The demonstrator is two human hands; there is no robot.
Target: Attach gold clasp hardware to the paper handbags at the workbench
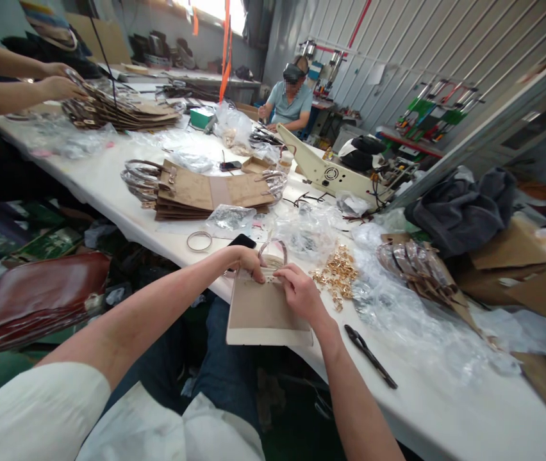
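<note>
Both hands pinch the tan panel's (263, 310) top edge — left hand (248, 261) at eleven o'clock, right hand (302, 291) at one — over the table (446, 410).

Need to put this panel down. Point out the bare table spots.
Bare table lies right of the pliers, along the near edge, and a patch surrounds the metal ring, near the tan panel stack. Gold clasps and plastic bags crowd the middle.
</note>
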